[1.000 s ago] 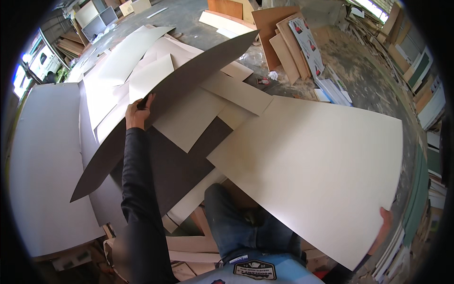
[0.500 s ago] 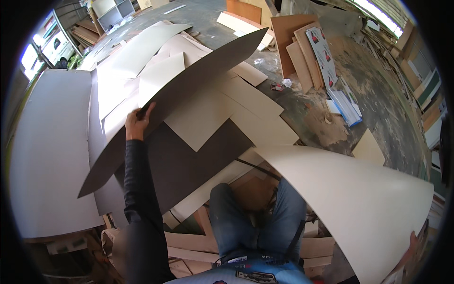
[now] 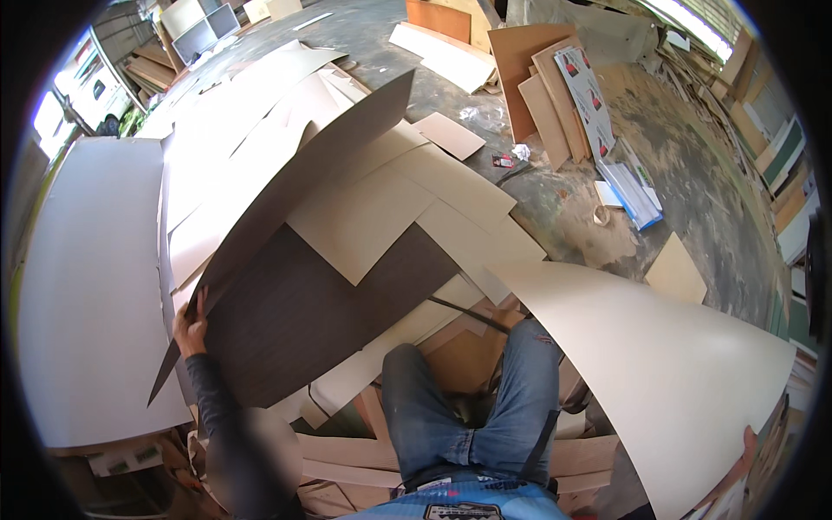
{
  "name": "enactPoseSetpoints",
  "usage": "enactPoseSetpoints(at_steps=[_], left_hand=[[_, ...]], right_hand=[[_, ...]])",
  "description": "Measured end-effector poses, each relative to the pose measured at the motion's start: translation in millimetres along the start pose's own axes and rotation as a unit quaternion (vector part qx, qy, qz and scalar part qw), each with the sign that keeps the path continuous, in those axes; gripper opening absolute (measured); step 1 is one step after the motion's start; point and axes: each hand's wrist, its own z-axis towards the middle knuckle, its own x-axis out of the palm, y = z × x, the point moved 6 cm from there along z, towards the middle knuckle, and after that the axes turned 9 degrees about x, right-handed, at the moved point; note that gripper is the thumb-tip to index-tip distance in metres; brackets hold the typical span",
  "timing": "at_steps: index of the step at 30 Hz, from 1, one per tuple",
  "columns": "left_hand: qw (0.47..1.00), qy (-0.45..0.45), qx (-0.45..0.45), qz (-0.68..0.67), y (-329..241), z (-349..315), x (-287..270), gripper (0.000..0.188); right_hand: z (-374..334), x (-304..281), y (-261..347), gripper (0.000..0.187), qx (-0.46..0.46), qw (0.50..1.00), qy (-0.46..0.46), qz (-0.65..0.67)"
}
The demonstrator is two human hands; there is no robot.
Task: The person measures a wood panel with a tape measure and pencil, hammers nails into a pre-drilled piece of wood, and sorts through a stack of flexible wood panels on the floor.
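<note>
My left hand (image 3: pixel 191 328) is closed on the near edge of a thin, dark-faced sheet (image 3: pixel 303 178), which stands tilted and bowed over the pile. Beneath it a flat dark brown sheet (image 3: pixel 334 299) lies partly covered by cream pieces (image 3: pixel 360 225). At the lower right, my right hand (image 3: pixel 743 458) grips the outer edge of a large curved cream sheet (image 3: pixel 646 351). Most of that hand's fingers are hidden by the sheet. The cream sheet arches up beside my right knee.
Left of the pile stands a large pale grey panel (image 3: pixel 91 286). Boards (image 3: pixel 511 82) lean upright at the far right, near a blue-edged bundle (image 3: pixel 637 195) on the stained floor. Scrap wood (image 3: pixel 745 104) lines the right wall. Long cardboard-coloured strips (image 3: pixel 347 451) lie around my legs.
My left hand has moved left and nearer to me along with the dark-faced sheet, whose far tip has swung left. The right hand keeps its hold on the cream sheet, barely shifted.
</note>
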Motion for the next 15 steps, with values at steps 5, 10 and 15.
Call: enactPoseSetpoints(at_steps=[5, 10, 15], left_hand=[[0.920, 0.042, 0.184, 0.345, -86.1, 10.4, -97.5, 0.039], [0.876, -0.263, 0.224, 0.336, -111.7, 4.4, -230.1, 0.039], [0.867, -0.271, 0.215, 0.358, -29.7, -13.2, -309.9, 0.032]], right_hand=[[4.2, -3.9, -18.6, 0.060, 0.007, 1.000, -0.016, -0.003], [6.5, -4.2, -25.2, 0.061, 0.012, 0.999, -0.021, -0.023], [-3.4, -13.6, -7.5, 0.059, -0.010, 0.984, -0.170, -0.050]])
